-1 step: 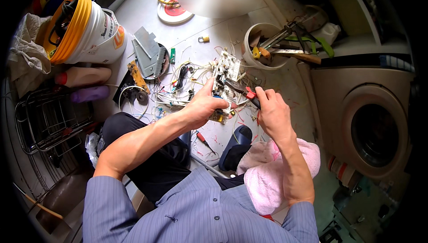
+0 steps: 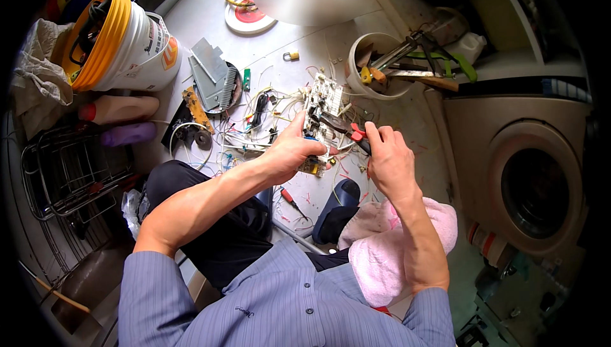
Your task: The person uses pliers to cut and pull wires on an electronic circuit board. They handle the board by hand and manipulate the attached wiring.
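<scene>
Cluttered floor [image 2: 407, 124] below us, our left hand [image 2: 289, 153] grips the light, stiff, fragile circuit board [image 2: 321, 108] by its edge, held upright, while our right hand [image 2: 388, 156] closes around red-handled pliers [image 2: 347, 130].

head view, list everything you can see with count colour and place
circuit board: 1, pale, centre, held up over the floor
pliers: 1, red handles, against the board
loose wires: many, mixed colours, floor left of the board
bucket: 1, white with yellow rim, upper left
tub of tools: 1, white, upper centre right
bottles: 2, one peach and one purple, lying left
wire rack: 1, metal, far left
screwdriver: 1, red handle, floor near the knee
slipper: 1, dark blue, below the board
pink towel: 1, on the right leg
washing machine: 1, grey, right
left hand: grip on the board's lower edge
right hand: grip on the pliers
</scene>
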### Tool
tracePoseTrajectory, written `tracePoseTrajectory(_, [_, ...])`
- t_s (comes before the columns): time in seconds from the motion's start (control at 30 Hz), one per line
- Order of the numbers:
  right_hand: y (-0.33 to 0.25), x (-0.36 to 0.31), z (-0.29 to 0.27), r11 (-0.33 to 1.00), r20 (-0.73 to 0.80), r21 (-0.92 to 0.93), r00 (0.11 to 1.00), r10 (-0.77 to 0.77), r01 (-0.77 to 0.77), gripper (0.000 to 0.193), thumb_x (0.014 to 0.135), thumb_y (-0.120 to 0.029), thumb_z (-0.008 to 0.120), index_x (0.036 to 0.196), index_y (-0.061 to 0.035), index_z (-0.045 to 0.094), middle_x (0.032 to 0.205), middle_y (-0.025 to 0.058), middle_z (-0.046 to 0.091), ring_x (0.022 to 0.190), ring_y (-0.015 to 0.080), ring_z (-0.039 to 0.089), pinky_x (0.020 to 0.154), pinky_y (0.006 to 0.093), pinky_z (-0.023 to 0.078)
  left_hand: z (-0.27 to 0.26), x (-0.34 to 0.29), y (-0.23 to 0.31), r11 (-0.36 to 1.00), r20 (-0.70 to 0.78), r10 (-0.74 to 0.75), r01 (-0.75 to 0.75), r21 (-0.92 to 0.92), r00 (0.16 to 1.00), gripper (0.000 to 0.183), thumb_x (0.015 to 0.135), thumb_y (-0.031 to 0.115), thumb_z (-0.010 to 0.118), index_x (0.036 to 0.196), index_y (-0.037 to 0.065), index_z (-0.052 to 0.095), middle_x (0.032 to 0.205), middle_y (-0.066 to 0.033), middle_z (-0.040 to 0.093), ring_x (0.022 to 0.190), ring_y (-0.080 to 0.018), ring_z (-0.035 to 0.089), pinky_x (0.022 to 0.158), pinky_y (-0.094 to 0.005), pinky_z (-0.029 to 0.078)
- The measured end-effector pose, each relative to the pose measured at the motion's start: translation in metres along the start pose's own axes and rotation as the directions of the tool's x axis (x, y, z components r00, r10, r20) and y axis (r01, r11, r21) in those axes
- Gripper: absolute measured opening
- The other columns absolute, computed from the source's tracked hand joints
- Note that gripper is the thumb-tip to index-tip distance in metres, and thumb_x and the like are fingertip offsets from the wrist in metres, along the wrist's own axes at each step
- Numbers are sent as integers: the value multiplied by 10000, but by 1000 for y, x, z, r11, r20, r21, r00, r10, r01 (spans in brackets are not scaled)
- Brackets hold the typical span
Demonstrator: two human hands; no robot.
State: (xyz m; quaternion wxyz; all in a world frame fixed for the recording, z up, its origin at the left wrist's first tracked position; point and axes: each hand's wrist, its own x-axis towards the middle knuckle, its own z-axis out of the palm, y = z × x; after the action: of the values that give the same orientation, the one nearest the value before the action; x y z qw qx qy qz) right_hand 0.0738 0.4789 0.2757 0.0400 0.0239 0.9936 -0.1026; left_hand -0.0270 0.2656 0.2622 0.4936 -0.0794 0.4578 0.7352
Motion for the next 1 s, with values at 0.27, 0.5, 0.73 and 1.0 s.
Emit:
tracePoseTrajectory(0.27, [-18, -6, 17, 941, -104, -335, 990, -94, 54, 488, 835, -84, 635, 1323, -90, 620, 1024, 82, 580, 947, 263, 549, 763, 408, 423, -10, 7, -14, 952, -114, -60, 91, 292, 992, 634, 852, -102, 639, 1421, 46, 400, 1192, -138, 669, 982, -212, 705, 753, -377, 612])
tracePoseTrajectory(0.5, [-21, -5, 16, 920, -85, -365, 979, -184, 141, 485, 834, -114, 627, 1318, -81, 636, 982, 83, 579, 922, 265, 536, 800, 433, 403, -20, 7, -16, 782, -168, -101, 183, 596, 981, 610, 832, -29, 682, 1385, 12, 427, 1069, -121, 645, 875, -156, 614, 726, -330, 520])
tracePoseTrajectory(0.73, [-21, -16, 45, 912, -23, -358, 974, -224, 201, 460, 842, -158, 630, 1289, -49, 637, 957, 107, 610, 899, 261, 574, 760, 439, 444, -23, 0, -19, 581, -123, -86, 151, 800, 989, 550, 840, -28, 605, 1335, 9, 370, 782, -101, 563, 597, -172, 549, 510, -360, 454])
tracePoseTrajectory(1.0, [-5, -26, 53, 991, 88, 30, 987, -134, 132, 295, 858, -61, 602, 1151, -31, 597, 903, 170, 628, 808, 363, 646, 719, 487, 515, -21, -5, -13, 696, -36, -118, 108, 710, 992, 628, 844, -56, 596, 1425, 32, 375, 851, -56, 558, 710, -147, 549, 590, -335, 461])
